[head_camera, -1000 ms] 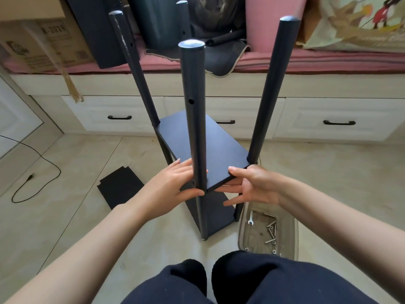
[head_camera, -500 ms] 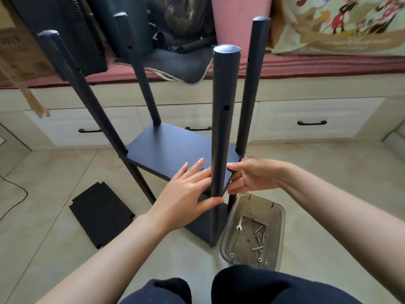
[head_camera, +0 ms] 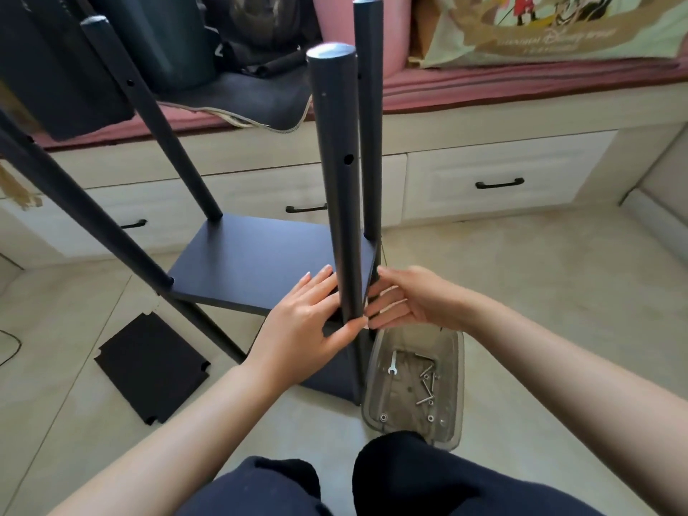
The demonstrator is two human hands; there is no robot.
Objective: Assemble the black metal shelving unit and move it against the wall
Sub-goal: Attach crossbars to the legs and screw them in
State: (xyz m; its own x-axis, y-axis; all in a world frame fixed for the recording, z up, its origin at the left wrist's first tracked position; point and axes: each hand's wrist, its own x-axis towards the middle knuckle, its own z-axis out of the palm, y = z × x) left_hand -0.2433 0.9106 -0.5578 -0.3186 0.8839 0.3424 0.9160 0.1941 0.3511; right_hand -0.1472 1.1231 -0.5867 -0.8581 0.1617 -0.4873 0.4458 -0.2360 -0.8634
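The black shelving unit stands on the floor with its poles upright. Its middle shelf board (head_camera: 253, 266) sits partway up them, and a lower board (head_camera: 335, 381) lies near the floor. The nearest pole (head_camera: 338, 180) rises between my hands at the shelf's front right corner. My left hand (head_camera: 309, 322) lays straight fingers on top of the shelf beside that pole, thumb under the front edge. My right hand (head_camera: 405, 299) pinches the same corner from the right, thumb on the edge and fingers reaching under.
A loose black board (head_camera: 152, 366) lies on the tiles at the left. A clear plastic tray (head_camera: 452, 351) with screws and a small wrench sits just right of the unit's base. A drawer bench (head_camera: 499, 158) runs along the back, piled with bags. My knees fill the bottom edge.
The unit has turned, so the far poles have swung left in view. My left thumb has left the near pole for the shelf's front edge. The tray now lies closer.
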